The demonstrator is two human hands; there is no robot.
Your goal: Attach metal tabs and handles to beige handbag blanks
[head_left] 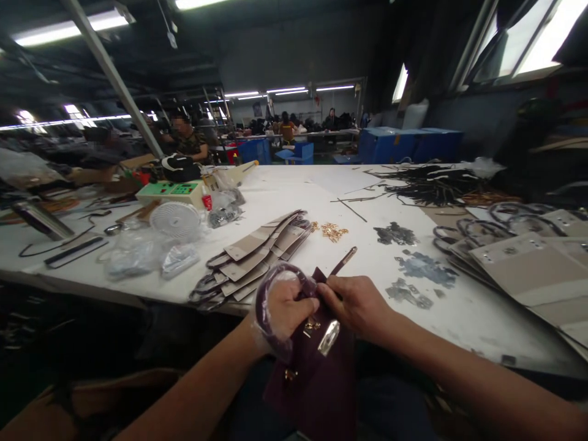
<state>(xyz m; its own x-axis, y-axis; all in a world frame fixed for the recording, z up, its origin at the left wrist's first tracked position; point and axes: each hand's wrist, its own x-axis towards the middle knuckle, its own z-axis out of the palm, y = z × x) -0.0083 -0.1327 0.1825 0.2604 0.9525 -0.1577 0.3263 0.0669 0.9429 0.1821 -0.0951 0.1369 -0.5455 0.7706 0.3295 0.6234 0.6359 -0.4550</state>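
Note:
A dark purple bag panel point(312, 386) hangs at the table's front edge, with gold-coloured metal fittings point(312, 327) and a shiny metal plate point(329, 338) on it. Its curved handle point(265, 306), wrapped in clear plastic, loops round my left hand point(289, 309). The fingers of that hand are closed on the panel's upper part, thumb on top. Beside it my right hand point(356, 303) pinches a narrow dark strap point(343, 261) at the panel's top. The strap's free end points up and right. My fingers hide where strap and panel meet.
Stacked beige bag panels with handles point(252, 254) lie just left; more panels point(523, 263) stand right. Small gold fittings point(333, 231) and grey metal pieces point(425, 268) lie on the white table point(316, 190). A white fan point(174, 220), plastic bags and dark strips point(432, 184) lie farther off.

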